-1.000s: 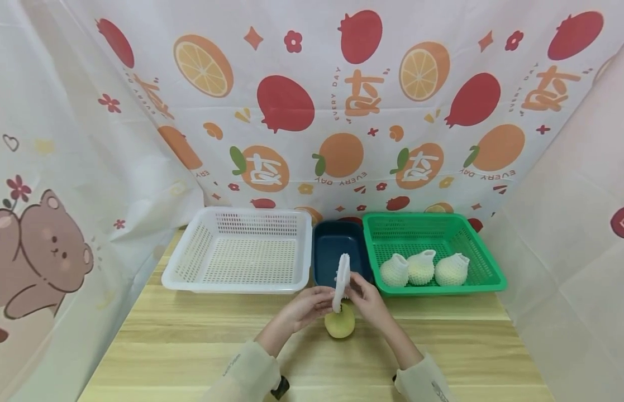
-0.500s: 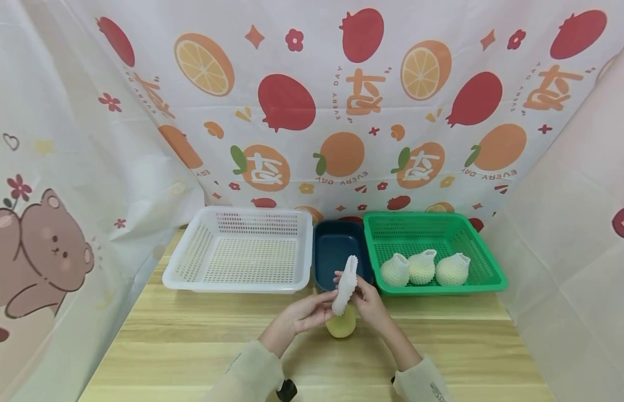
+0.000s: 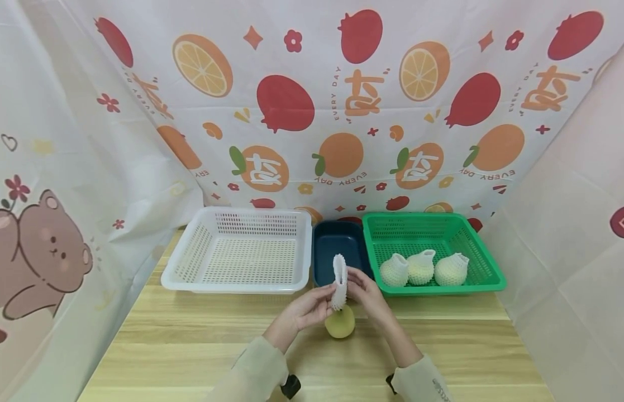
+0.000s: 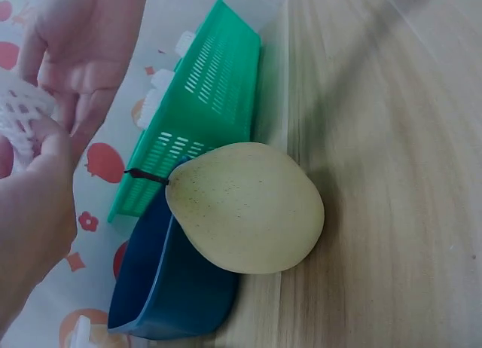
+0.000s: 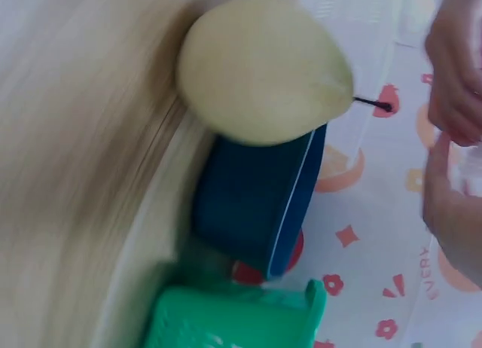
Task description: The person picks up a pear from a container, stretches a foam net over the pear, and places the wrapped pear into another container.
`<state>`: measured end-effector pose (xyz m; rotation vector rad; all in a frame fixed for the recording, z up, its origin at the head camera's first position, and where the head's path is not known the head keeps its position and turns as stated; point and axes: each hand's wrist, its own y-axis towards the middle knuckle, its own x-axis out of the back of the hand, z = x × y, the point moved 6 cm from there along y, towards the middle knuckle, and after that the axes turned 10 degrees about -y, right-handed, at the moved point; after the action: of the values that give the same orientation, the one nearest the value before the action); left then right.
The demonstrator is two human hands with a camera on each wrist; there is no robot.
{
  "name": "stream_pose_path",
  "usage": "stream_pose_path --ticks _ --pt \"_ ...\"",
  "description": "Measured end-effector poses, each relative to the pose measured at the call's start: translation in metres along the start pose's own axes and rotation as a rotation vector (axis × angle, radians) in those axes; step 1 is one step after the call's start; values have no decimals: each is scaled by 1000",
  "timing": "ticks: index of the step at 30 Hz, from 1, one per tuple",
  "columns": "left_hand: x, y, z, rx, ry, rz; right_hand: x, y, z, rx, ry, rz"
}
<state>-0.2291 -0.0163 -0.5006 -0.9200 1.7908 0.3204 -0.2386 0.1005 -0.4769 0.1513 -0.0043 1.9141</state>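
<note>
A white foam fruit net (image 3: 339, 285) is held upright above the pear, its long opening showing in the head view. My left hand (image 3: 306, 310) pinches it from the left, thumb on the mesh in the left wrist view. On the other side, my right hand (image 3: 368, 296) grips its edge with bent fingers, partly hidden behind it. Just below both hands, a bare yellow pear (image 3: 340, 325) stands on the table, its dark stem pointing up. Both wrist views show the pear (image 4: 248, 209) large and unwrapped. Only part of the net is visible in the left wrist view.
A white basket (image 3: 236, 287) stands at the left, a dark blue dish (image 3: 337, 231) behind the hands. In the green basket (image 3: 485, 262) at the right sit three pears in foam nets, one of them the rightmost wrapped pear (image 3: 452, 271). A printed curtain hangs behind.
The net tilted right, then swung back upright with its opening turned more toward the head view. Both hands shifted slightly with it; the pear stayed in place.
</note>
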Motion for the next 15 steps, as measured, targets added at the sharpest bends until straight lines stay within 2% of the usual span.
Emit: stream_pose_path --ticks 3,6,9,12,15 --pt "2 4 -4 -64 48 -26 -1 -2 -10 -157 180 51" --pt "3 6 -8 -121 109 -61 -1 -3 -15 -235 325 91" --pt "4 6 -10 -164 155 -65 -2 -3 -16 -302 491 114" --pt "0 5 -13 -197 135 -25 -6 -4 -15 -370 660 174" --pt "-5 5 -17 -214 39 15 -11 -5 -14 -424 791 259"
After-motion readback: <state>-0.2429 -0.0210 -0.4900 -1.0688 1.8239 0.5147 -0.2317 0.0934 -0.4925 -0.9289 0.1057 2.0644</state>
